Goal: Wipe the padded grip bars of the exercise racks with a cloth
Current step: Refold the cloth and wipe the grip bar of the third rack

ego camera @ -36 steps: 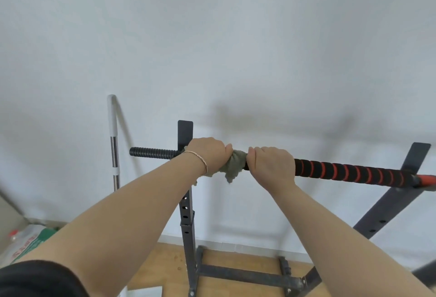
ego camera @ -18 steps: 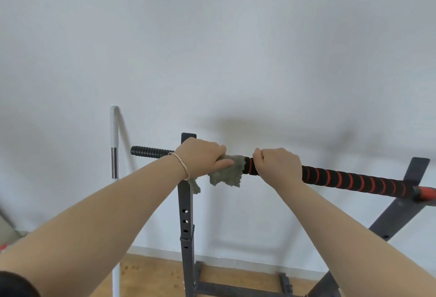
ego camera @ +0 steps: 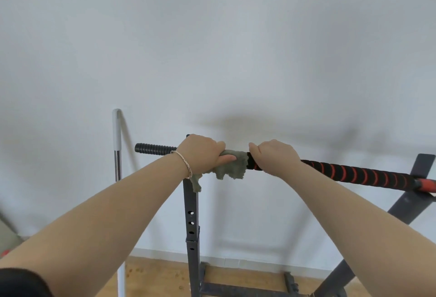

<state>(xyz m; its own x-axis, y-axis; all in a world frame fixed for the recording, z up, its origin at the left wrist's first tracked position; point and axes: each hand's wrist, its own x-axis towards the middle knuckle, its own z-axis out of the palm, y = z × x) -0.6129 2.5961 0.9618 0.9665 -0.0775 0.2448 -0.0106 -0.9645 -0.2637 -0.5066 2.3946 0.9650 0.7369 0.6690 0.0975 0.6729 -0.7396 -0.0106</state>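
A padded bar [ego camera: 354, 174], black foam with a red spiral, lies across two black rack uprights; its left end [ego camera: 153, 148] is ribbed black. A grey-green cloth [ego camera: 232, 167] is wrapped over the bar near the left upright, a scrap hanging below. My left hand [ego camera: 200, 153] grips the cloth around the bar, thumb underneath. My right hand [ego camera: 273, 156] grips the bare padded bar just right of the cloth.
The left upright [ego camera: 191, 226] with adjustment holes stands under my left wrist; the right upright [ego camera: 410, 188] slants at the far right. A white and chrome pole [ego camera: 116, 145] leans on the white wall at left. Wooden floor and the rack's base crossbar [ego camera: 247, 289] lie below.
Both hands have stayed on the bar while the view tilted up and shifted. My left hand has slid slightly left, and more of the cloth shows between the hands.
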